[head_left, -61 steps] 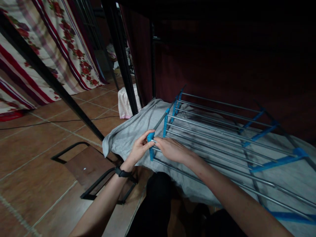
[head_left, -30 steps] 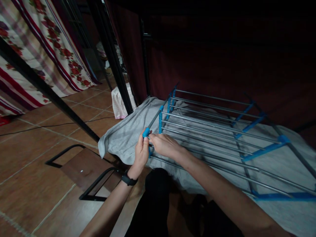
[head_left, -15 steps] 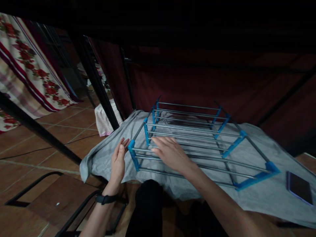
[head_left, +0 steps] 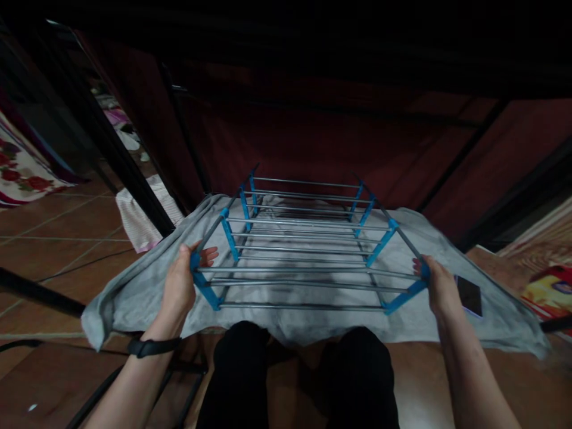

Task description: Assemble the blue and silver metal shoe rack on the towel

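My metal rack [head_left: 286, 270] sits on the gray cloth [head_left: 134, 295]. My left hand [head_left: 179, 283] and right hand [head_left: 440, 287] curl around its near blue corners [head_left: 195, 261], above the cloth. A phone [head_left: 470, 297] lies on the cloth.

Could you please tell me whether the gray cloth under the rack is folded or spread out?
Spread out: the gray cloth reaches past both sides of the metal rack, though it is rumpled.

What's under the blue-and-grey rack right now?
Under the rack is a grey cloth, rumpled and showing between the bars. Strips of it right behind the bars are hidden. Whatever supports the cloth beneath the rack is covered, so I can't tell what it is.
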Demonstrator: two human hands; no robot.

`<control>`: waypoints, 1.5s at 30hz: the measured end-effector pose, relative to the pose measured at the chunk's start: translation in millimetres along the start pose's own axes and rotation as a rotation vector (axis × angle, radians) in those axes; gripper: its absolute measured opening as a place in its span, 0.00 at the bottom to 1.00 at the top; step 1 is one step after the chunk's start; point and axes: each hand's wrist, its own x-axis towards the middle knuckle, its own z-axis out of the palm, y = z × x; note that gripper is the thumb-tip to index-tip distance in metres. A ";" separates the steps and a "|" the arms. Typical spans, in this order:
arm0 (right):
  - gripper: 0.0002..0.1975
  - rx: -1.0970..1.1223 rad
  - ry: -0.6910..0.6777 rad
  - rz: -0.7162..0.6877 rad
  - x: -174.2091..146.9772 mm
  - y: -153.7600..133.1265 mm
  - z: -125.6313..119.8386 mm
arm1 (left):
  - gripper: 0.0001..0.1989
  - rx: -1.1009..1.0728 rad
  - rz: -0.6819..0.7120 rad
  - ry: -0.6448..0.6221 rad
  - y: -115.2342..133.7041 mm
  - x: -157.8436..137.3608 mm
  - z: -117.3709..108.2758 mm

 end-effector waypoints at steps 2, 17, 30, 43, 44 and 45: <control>0.23 0.211 -0.003 0.141 -3.0 -4.9 8.7 | 0.31 0.014 -0.007 -0.016 0.3 0.0 0.3; 0.18 0.332 0.027 0.302 -0.4 -21.4 14.0 | 0.18 0.213 0.041 0.096 11.5 3.1 6.0; 0.18 0.323 -0.005 0.299 -3.3 -29.0 10.0 | 0.21 0.205 0.133 0.134 13.4 0.2 15.2; 0.26 -0.091 0.130 -0.139 -16.6 -35.2 -5.0 | 0.23 0.294 0.153 0.145 8.1 6.6 9.0; 0.25 -0.174 0.175 -0.292 -23.2 -41.1 -6.8 | 0.24 0.377 0.215 0.185 9.0 4.5 7.9; 0.24 -0.237 0.163 -0.435 -30.3 -47.5 -7.0 | 0.24 0.482 0.313 0.238 10.9 0.8 7.0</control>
